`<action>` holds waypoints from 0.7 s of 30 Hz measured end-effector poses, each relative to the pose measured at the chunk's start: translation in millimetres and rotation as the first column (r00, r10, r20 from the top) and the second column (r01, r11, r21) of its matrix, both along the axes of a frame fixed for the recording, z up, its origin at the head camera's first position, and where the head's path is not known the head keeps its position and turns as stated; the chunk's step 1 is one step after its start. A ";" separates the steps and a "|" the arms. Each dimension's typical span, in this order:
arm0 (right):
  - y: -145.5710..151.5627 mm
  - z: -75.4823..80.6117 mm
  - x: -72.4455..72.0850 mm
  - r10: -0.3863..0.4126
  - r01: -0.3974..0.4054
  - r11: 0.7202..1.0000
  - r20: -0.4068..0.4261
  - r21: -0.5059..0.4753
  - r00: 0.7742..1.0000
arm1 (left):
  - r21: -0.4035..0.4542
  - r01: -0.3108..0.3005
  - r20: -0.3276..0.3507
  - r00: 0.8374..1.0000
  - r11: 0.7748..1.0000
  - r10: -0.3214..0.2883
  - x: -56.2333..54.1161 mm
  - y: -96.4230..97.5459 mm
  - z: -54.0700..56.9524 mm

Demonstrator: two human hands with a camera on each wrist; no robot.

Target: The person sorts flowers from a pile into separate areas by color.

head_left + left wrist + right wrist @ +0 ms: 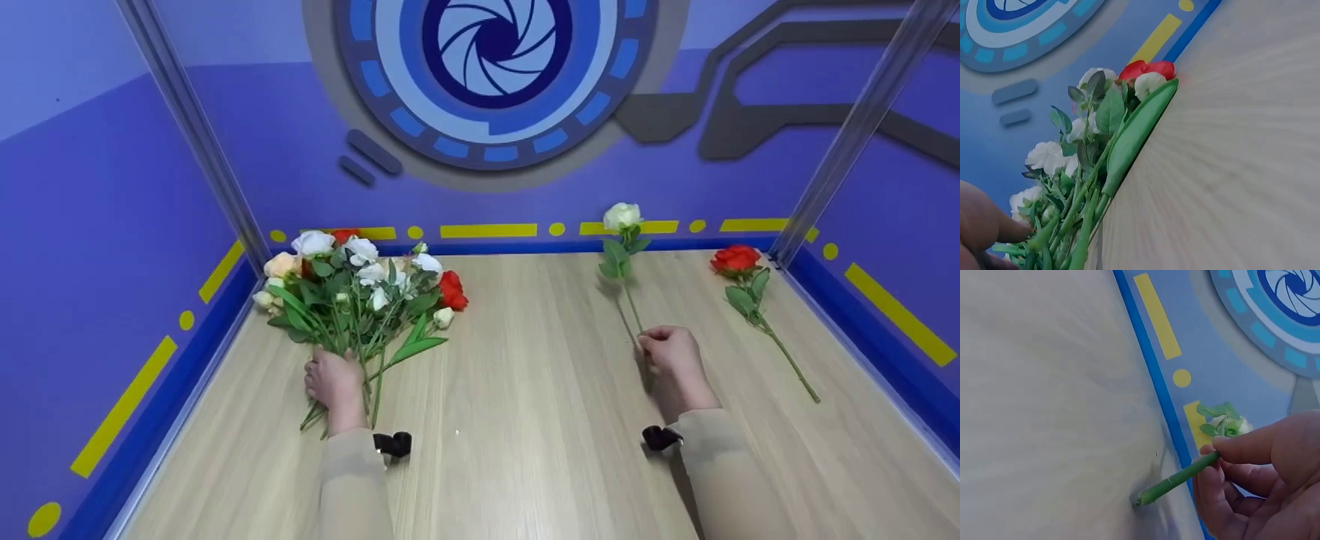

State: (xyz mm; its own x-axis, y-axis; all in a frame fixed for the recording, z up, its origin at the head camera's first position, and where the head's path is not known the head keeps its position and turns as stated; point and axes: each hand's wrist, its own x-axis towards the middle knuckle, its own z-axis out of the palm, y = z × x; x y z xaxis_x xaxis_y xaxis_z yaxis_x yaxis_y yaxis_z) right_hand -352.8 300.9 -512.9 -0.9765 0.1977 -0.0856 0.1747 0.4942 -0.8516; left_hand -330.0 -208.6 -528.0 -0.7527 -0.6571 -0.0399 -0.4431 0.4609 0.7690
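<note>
On the left, a bunch of artificial flowers (pixel 352 289) with white, red and pale peach blooms lies with its stems toward the front. My left hand (pixel 334 381) grips several of those stems, its thumb (pixel 1002 228) across them in the left wrist view. Between thumb and fingers, my right hand (pixel 673 361) pinches the lower stem of a white rose (pixel 622 217). That rose leans with its head toward the back wall, and its shadow falls on the table. In the right wrist view, the cut end of the green stem (pixel 1165 488) sticks out past my fingers.
A single red rose (pixel 736 259) lies to the right of my right hand, its stem pointing to the front right. The wood-grain table (pixel 517 390) is bordered by a purple back wall (pixel 510 202) and side walls, with metal posts (pixel 202 135) at the corners.
</note>
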 end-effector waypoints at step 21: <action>44.2 2.2 8.1 0.021 -0.046 0.967 0.100 0.249 0.995 | 0.572 0.109 -0.216 0.976 0.813 0.021 7.6 -28.9 16.4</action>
State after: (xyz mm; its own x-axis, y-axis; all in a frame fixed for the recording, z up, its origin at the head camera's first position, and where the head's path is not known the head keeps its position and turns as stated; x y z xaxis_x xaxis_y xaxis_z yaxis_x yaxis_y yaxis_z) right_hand -344.7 345.1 -510.6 -0.9725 0.1923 -0.1313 0.2295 0.6967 -0.6796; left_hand -322.4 -237.5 -511.6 -0.8138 -0.5271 -0.2446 -0.2378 -0.0819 0.9678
